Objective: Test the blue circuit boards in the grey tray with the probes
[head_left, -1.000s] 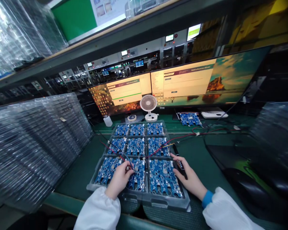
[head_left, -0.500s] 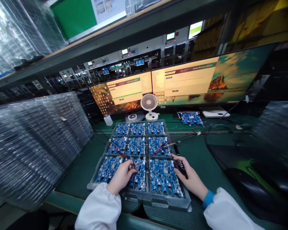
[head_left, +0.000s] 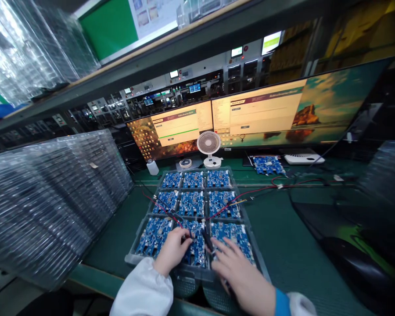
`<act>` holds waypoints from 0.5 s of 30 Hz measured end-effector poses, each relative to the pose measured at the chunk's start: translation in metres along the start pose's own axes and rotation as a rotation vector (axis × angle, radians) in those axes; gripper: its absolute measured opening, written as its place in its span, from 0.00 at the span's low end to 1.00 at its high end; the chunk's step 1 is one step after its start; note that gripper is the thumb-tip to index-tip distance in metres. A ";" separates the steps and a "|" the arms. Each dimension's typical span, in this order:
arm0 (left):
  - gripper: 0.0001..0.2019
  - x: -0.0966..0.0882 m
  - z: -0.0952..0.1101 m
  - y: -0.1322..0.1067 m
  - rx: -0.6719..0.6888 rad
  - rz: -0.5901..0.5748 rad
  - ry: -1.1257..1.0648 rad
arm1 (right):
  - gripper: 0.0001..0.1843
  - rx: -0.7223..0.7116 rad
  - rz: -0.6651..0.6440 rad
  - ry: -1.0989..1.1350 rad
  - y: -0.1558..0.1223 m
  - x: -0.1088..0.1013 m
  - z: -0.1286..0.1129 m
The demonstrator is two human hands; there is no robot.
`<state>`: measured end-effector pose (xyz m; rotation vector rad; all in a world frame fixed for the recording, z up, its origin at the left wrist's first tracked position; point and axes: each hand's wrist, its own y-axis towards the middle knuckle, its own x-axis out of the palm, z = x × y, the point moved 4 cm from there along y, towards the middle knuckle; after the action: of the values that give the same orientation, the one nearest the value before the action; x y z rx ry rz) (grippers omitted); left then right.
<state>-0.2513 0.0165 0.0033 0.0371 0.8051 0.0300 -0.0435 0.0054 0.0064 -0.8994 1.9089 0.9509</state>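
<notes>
On my far left the stacked clear trays [head_left: 49, 197] sit where they were. My left hand [head_left: 173, 252] remains over the front middle circuit board [head_left: 193, 245] in the grey tray [head_left: 131, 256], fingers pinched narrow on what looks like a small connector at the end of the red and black wires [head_left: 166, 210]; blur keeps me from being sure. The big change is my right hand [head_left: 242, 276]: half a second ago it rested at the tray's right edge on the black pen-like tool [head_left: 208, 241], and now it has swung inward over the front right board [head_left: 232, 237], fingers loosely spread, the tool poking out beside the fingertips. Whether it grips the tool, I cannot tell.
</notes>
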 end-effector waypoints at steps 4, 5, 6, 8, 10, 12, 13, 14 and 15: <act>0.15 -0.013 -0.014 -0.007 -0.072 0.071 -0.253 | 0.17 -0.034 -0.230 -0.032 0.019 0.018 -0.029; 0.16 -0.017 -0.019 -0.007 -0.084 0.080 -0.362 | 0.17 -0.033 -0.253 -0.028 0.021 0.020 -0.030; 0.17 -0.020 -0.025 -0.008 -0.084 0.089 -0.456 | 0.17 -0.030 -0.265 -0.028 0.022 0.020 -0.029; 0.17 -0.028 -0.036 -0.006 -0.070 0.144 -0.537 | 0.18 -0.031 -0.271 -0.029 0.022 0.019 -0.026; 0.16 -0.033 -0.046 -0.002 -0.095 0.244 -0.481 | 0.17 -0.028 -0.278 -0.021 0.021 0.018 -0.024; 0.15 -0.034 -0.054 0.005 -0.164 0.343 -0.361 | 0.16 -0.018 -0.288 -0.008 0.020 0.017 -0.024; 0.14 -0.034 -0.056 0.008 -0.194 0.383 -0.298 | 0.15 -0.015 -0.292 -0.004 0.020 0.017 -0.024; 0.13 -0.033 -0.056 0.013 -0.212 0.412 -0.241 | 0.15 -0.015 -0.294 -0.006 0.020 0.017 -0.024; 0.12 -0.032 -0.055 0.017 -0.220 0.434 -0.195 | 0.15 -0.017 -0.292 -0.011 0.020 0.018 -0.025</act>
<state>-0.3135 0.0332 -0.0110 0.0057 0.5832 0.5173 -0.0764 -0.0104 0.0061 -1.1436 1.7030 0.7947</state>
